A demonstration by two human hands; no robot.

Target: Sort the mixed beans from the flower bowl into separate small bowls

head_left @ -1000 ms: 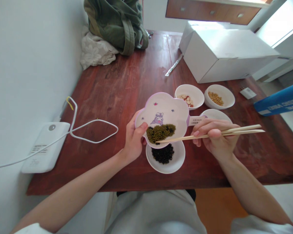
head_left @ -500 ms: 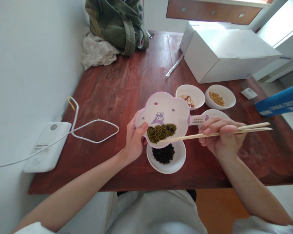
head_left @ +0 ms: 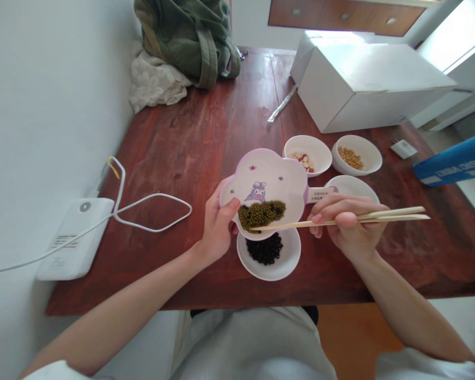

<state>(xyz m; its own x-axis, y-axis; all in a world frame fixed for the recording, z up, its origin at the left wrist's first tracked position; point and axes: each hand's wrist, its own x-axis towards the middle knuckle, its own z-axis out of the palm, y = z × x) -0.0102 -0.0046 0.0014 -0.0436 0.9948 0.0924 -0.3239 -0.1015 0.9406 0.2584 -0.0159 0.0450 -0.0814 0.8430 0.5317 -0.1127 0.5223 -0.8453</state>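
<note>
Flower-shaped dish [head_left: 267, 177], pale plastic with a lilac rim and a cartoon print, is held tilted above the desk [head_left: 206, 142], its low lip right over the small white bowl of black beans [head_left: 268, 253]. A heap of green mung beans [head_left: 261, 215] has slid to that low edge. Looks light and stiff, glossy so probably slippery; the load is loose and will roll. The rim is the sensible grip point, or the tab handle on its right side.

Left hand [head_left: 217, 224]: fingers closed on the dish's near-left rim, thumb on top. Right hand [head_left: 350, 224]: fingers pinched around a pair of wooden chopsticks [head_left: 340, 220], tips in the green beans at the low edge.

Farther back: an empty white bowl [head_left: 354, 184] partly behind the right hand, bowl with reddish bits [head_left: 306, 155], bowl of yellow beans [head_left: 356, 154], then a white box [head_left: 364, 84] and a green bag [head_left: 190, 37].

Versus half a second ago: right hand has dropped and moved left, chopsticks lie flatter, tips still in the beans. Dish, left hand and bean heap unchanged.
</note>
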